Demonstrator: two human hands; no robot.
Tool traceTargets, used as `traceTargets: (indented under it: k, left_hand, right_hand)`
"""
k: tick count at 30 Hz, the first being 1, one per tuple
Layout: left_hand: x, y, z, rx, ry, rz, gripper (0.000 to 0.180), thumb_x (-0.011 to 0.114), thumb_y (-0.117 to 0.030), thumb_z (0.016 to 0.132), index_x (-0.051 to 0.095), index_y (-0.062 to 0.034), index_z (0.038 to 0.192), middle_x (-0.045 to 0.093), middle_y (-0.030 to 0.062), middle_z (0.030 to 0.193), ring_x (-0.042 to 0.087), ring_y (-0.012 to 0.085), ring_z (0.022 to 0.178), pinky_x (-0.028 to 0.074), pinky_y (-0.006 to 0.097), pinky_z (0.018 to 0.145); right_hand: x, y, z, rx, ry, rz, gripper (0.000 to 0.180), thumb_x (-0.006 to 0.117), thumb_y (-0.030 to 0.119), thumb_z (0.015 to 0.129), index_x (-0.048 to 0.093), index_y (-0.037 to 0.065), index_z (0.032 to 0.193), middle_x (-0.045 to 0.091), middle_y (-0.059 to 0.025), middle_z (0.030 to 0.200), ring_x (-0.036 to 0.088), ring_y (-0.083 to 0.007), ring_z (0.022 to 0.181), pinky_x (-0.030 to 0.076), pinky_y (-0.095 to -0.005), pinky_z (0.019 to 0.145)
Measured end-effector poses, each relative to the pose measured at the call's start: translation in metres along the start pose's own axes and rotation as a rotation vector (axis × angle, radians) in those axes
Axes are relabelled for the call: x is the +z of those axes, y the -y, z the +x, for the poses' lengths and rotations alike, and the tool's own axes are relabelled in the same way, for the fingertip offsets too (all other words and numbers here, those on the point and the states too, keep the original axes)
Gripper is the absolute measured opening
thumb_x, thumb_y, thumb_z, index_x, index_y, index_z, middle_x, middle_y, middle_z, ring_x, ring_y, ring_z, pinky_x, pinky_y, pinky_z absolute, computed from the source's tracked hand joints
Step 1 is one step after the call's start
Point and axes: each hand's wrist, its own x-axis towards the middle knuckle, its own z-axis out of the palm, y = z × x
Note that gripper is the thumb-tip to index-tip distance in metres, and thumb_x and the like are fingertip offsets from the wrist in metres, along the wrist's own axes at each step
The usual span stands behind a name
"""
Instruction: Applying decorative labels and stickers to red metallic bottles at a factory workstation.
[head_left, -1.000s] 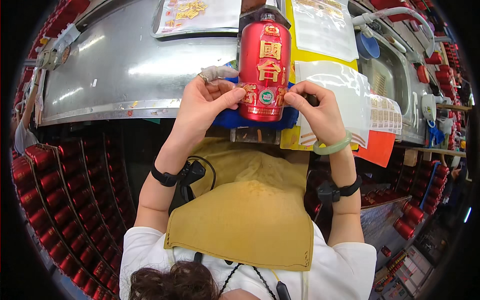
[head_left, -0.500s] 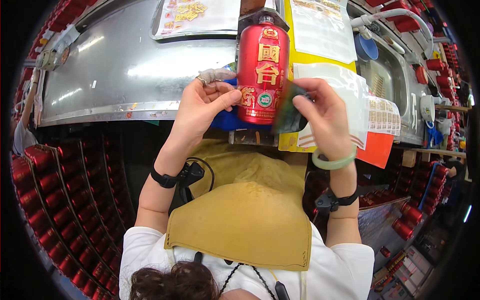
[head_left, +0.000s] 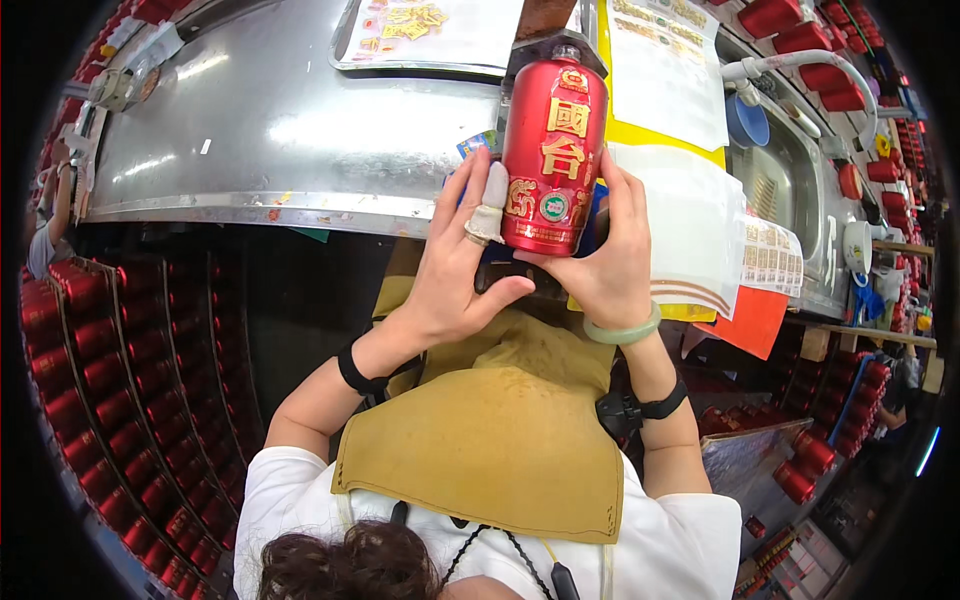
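While rows of red bottles (head_left: 140, 390) are filling the racks at the far left, a bare steel stretch of the worktop (head_left: 240, 140) is running rightward from them, and a tray (head_left: 420, 69) bearing gold cut-out pieces (head_left: 415, 18) is resting toward its far edge. Next along, the left hand (head_left: 452, 265) is standing open, its fingers pointing away from the person and its thumb stretching out freely below the bottle's base; the index finger, wearing a white cover (head_left: 494, 188), is lying right along the bottle's left side, though whether it is pressing there I cannot tell.

The red bottle (head_left: 550, 125) itself is lying between the two hands, its gold-marked face turning upward. Its long axis is running away from the person, with the neck pointing to the far side and leaning slightly right, and the base facing the wearer.

The right hand (head_left: 618, 235) is holding it more fully: the fingers are curving along the right side while the thumb is bracing the base. Farther right, pale sheets (head_left: 680, 205) are overlapping a yellow board (head_left: 604, 45), and a blue bowl (head_left: 747, 122) is sitting beside the metal sink (head_left: 808, 190).
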Motion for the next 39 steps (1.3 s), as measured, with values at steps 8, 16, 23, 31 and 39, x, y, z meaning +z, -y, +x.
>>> traceTargets:
  k: [8, 16, 23, 31, 39]
  left_hand:
    - [0.005, -0.005, 0.007, 0.025, 0.059, 0.282, 0.09, 0.087, -0.038, 0.076, 0.047, 0.0041, 0.145, 0.016, 0.0336, 0.165, 0.022, 0.0518, 0.149, 0.026, 0.055, 0.12]
    - [0.009, -0.004, 0.028, 0.012, -0.176, 0.034, 0.092, 0.091, -0.008, 0.066, 0.048, 0.001, 0.146, 0.055, 0.0213, 0.142, 0.055, 0.0369, 0.129, 0.045, 0.043, 0.109]
    - [0.011, 0.016, 0.018, -0.074, -0.069, -0.06, 0.089, 0.087, -0.01, 0.075, 0.042, 0.0032, 0.15, 0.057, 0.0223, 0.14, 0.057, 0.0354, 0.129, 0.045, 0.042, 0.109]
    - [0.007, -0.012, 0.024, 0.139, -0.079, 0.294, 0.077, 0.092, -0.038, 0.066, 0.066, -0.0159, 0.135, 0.039, 0.0234, 0.156, 0.035, 0.0448, 0.143, 0.033, 0.054, 0.115]
    - [0.017, -0.027, 0.037, 0.271, 0.037, 0.463, 0.075, 0.095, -0.033, 0.059, 0.071, -0.0237, 0.13, 0.026, 0.0256, 0.164, 0.027, 0.049, 0.145, 0.027, 0.059, 0.118]
  right_hand:
    - [-0.025, 0.008, 0.006, 0.046, 0.042, 0.046, 0.108, 0.099, 0.031, 0.058, 0.047, -0.007, 0.144, 0.056, -0.018, 0.127, 0.06, -0.03, 0.115, 0.052, -0.038, 0.093]
    - [-0.022, -0.002, 0.005, 0.343, 0.029, 0.425, 0.08, 0.092, 0.031, 0.075, 0.054, -0.001, 0.138, 0.058, -0.0065, 0.111, 0.055, -0.0122, 0.084, 0.048, -0.0259, 0.075]
    - [-0.019, -0.027, 0.009, 0.481, 0.137, 0.714, 0.069, 0.086, 0.023, 0.084, 0.054, 0.001, 0.141, 0.056, 0.0005, 0.102, 0.037, -0.001, 0.068, 0.037, -0.0181, 0.06]
    - [-0.03, -0.034, 0.005, 0.624, 0.021, 1.006, 0.051, 0.061, 0.009, 0.1, 0.046, 0.001, 0.148, 0.062, -0.0073, 0.122, 0.058, -0.0132, 0.112, 0.045, -0.0282, 0.099]
    - [-0.048, -0.024, 0.014, 0.355, -0.211, 0.671, 0.031, 0.062, 0.002, 0.098, 0.061, 0.001, 0.13, 0.066, -0.0048, 0.109, 0.061, -0.0094, 0.097, 0.051, -0.0253, 0.089]
